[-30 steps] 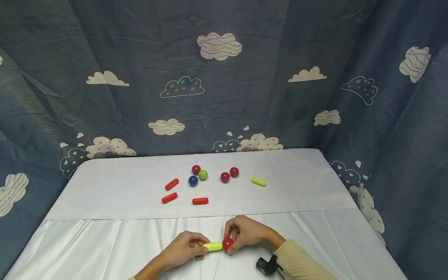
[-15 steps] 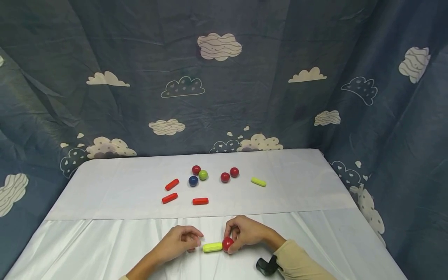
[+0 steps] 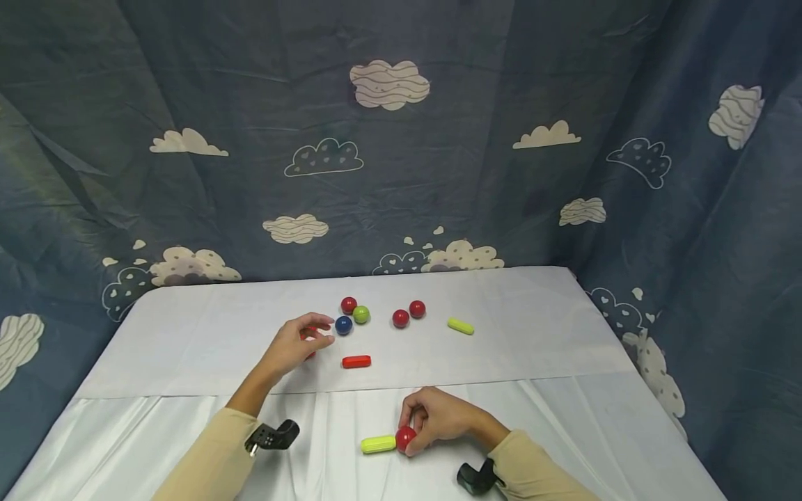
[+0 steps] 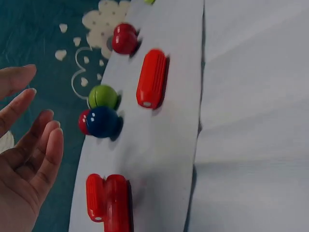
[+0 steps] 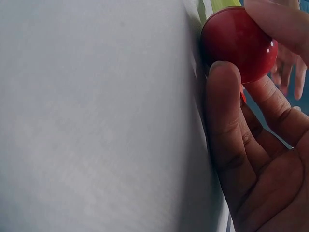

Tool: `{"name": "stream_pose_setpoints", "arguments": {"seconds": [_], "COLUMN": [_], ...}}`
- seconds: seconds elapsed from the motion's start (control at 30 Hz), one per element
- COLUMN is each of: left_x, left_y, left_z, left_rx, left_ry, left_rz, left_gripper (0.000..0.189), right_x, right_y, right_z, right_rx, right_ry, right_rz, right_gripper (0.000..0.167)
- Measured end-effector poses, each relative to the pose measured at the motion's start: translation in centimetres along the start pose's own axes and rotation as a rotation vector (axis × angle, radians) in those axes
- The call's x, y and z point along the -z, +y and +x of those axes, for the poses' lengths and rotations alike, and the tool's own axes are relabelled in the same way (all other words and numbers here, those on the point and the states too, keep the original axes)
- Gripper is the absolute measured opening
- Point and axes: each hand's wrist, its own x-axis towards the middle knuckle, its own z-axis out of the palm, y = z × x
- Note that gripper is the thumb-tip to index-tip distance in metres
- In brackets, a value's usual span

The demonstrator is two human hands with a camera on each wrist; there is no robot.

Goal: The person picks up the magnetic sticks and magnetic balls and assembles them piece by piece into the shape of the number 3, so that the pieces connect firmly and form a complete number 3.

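Right hand [image 3: 441, 414]: I read a narrow pinch, thumb and fingers on the held red ball [image 3: 405, 440], nearer the body than the blue ball [image 3: 343, 325] and to its right.
Yellow-green stick [image 3: 378, 444]: nearer the body than the blue ball, its right end touching the held red ball.
Pinch quality: I'd keep it light and motionless; a squeeze or twist would probably break that contact.
Left hand [image 3: 291, 348]: thumb and fingers spread, nothing gripped, just left of the blue ball.
Beneath it: the farther red stick [image 4: 95, 199] and the closer red stick [image 4: 117, 203], both left of the blue ball; the head view hides most of them, and I can't tell whether they touch each other.
Reach: I'd lower the fingertips from above and pinch one stick across its middle, clear of its neighbour.
In the way: the blue ball itself, near the left fingertips; a sideways brush could likely roll it into the green ball [image 3: 360, 314] just beside it.
Lone red stick [image 3: 356, 362]: on the near side of the blue ball, slightly right; I'd carry things above it.
Other balls: a back red ball [image 3: 349, 305] behind the blue ball, plus a middle red ball [image 3: 400, 319] and a right red ball [image 3: 417, 309] to its right.
Small yellow-green stick [image 3: 460, 325]: farthest right of the blue ball.
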Motion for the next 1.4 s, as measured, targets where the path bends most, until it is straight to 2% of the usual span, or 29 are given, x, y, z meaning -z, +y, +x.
{"name": "stream_pose_setpoints", "arguments": {"seconds": [0.1,0.23,0.5,0.7,0.87,1.03,1.4], "left_x": [-0.1,-0.5,-1.3,-2.0,-2.6,-2.8,-2.6], "left_y": [-0.3,-0.7,-0.7,-0.7,-0.6,-0.5,-0.8], "left_z": [1.7,3.0,4.7,5.7,6.1,6.0,5.8], "left_rx": [0.038,0.068,0.078,0.072,0.064,0.078,0.048], "left_ry": [0.005,-0.002,-0.039,-0.056,-0.075,-0.074,-0.057], "left_rz": [0.061,0.107,0.111,0.197,0.282,0.307,0.377], "left_gripper": [0.040,0.044,0.047,0.042,0.042,0.042,0.038], "right_x": [0.0,0.0,0.0,0.0,0.0,0.0,0.0], "right_y": [0.1,0.0,0.1,0.1,0.0,-0.1,0.1], "right_z": [0.0,0.1,0.1,0.0,0.0,0.0,0.0], "right_rx": [-0.002,-0.004,-0.015,-0.003,0.001,0.007,0.016], "right_ry": [0.000,-0.001,-0.008,-0.007,-0.005,-0.011,-0.016], "right_rz": [-0.002,0.008,0.014,0.008,0.004,0.009,0.007], "right_gripper": [0.025,0.024,0.024,0.024,0.024,0.024,0.023]}}
